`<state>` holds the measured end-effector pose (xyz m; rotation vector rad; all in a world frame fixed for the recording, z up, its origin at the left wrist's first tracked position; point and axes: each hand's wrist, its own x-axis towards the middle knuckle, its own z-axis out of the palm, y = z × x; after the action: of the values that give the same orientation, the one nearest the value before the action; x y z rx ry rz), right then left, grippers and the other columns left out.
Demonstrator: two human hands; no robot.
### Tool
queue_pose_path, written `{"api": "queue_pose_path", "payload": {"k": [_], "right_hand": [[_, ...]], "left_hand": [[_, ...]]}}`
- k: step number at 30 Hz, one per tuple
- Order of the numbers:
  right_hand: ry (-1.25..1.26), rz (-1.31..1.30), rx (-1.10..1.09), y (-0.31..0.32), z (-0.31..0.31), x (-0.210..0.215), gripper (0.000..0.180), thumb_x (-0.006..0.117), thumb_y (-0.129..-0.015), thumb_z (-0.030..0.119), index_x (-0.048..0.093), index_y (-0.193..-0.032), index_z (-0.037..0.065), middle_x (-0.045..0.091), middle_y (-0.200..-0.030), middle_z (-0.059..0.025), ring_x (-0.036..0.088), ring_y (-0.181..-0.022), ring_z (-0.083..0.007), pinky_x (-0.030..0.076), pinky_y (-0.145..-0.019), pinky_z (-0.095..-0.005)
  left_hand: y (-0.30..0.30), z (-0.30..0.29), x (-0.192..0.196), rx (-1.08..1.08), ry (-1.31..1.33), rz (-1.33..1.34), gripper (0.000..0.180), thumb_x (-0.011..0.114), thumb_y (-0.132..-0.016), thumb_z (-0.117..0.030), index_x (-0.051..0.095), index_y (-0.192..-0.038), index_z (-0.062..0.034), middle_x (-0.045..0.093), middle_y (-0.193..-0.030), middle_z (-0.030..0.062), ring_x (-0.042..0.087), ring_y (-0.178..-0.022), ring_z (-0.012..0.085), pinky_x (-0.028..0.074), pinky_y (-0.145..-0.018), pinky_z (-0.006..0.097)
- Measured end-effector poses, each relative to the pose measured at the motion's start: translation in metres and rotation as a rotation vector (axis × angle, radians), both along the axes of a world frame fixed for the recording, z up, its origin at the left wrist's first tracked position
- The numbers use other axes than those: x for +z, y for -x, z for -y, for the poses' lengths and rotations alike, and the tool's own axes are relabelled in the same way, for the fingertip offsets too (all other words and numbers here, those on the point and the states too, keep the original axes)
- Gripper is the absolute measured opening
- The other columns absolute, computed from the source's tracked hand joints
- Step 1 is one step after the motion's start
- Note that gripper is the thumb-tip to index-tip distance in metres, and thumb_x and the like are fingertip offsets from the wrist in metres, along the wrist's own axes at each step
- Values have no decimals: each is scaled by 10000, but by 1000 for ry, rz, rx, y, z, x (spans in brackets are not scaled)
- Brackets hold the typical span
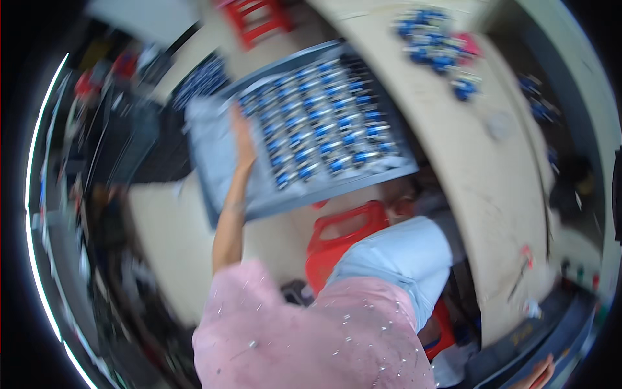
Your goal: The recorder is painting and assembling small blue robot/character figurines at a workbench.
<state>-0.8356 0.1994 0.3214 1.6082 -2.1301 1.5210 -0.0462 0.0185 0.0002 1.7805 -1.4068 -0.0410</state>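
Observation:
My left hand (243,139) reaches over a grey tray (311,194) and lies with fingers stretched along the left side of the rows of small blue-and-silver parts (317,123). Motion blurs the fingertips, and the hand grips nothing that I can see. The parts lie on a pale sheet (214,149), which is bare on the left side of the tray. At the lower right edge, my right hand (539,374) shows only in part, fingers extended, beside a dark grey bin (551,340). The rest of that hand is cut off.
A long pale table (453,168) runs down the right, bearing a pile of similar blue parts (434,42) and a pink item (468,45). A red stool (346,233) stands by my legs, another red stool (256,19) beyond the tray. Dark crates (129,136) stand at left.

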Motion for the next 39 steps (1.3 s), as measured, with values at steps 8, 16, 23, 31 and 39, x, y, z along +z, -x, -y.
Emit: {"api": "queue_pose_path", "payload": {"k": [8, 16, 23, 31, 39], "right_hand": [[169, 79, -474, 29, -119, 46, 436, 447, -994, 376, 624, -1129, 1, 657, -920, -76, 562, -738, -85, 427, -662, -206], [-250, -365, -989, 102, -214, 110, 430, 372, -977, 267, 683, -990, -29, 608, -1105, -144, 594, -886, -262, 447, -823, -344], [-800, -315, -921, 294, -256, 84, 359, 532, -780, 49, 594, -1132, 12, 667, -912, -224, 656, -929, -333, 489, -831, -417], [-876, -20, -1053, 425, -194, -15, 602, 496, -922, 488, 258, -1419, 247, 485, -1182, -312, 603, -931, -461, 521, -779, -523], [-1001, 151, -1138, 474, -160, -37, 887, 491, -686, 834, 538, -1286, 183, 647, -1067, -164, 659, -913, -313, 548, -728, -407]], "left_hand": [[139, 36, 55, -104, 167, 147, 683, 208, -998, -495, 132, -1498, -36, 191, -1542, 180, 188, -1423, 326, 148, -1174, 422], [291, 76, 118, -395, 383, 60, 715, 263, -970, -500, 134, -1498, -35, 244, -1494, 225, 270, -1359, 364, 223, -1121, 439], [383, 50, 184, -486, 417, 178, 673, 285, -981, -413, 120, -1494, -11, 286, -1447, 278, 331, -1301, 404, 272, -1078, 448], [413, 33, 214, -427, 365, 301, 632, 311, -992, -314, 103, -1489, 17, 333, -1392, 340, 400, -1235, 449, 327, -1029, 458], [412, 36, 214, -406, 283, 277, 556, 321, -1013, -187, 133, -1463, 82, 251, -1467, 322, 350, -1320, 418, 291, -1089, 418]]}}
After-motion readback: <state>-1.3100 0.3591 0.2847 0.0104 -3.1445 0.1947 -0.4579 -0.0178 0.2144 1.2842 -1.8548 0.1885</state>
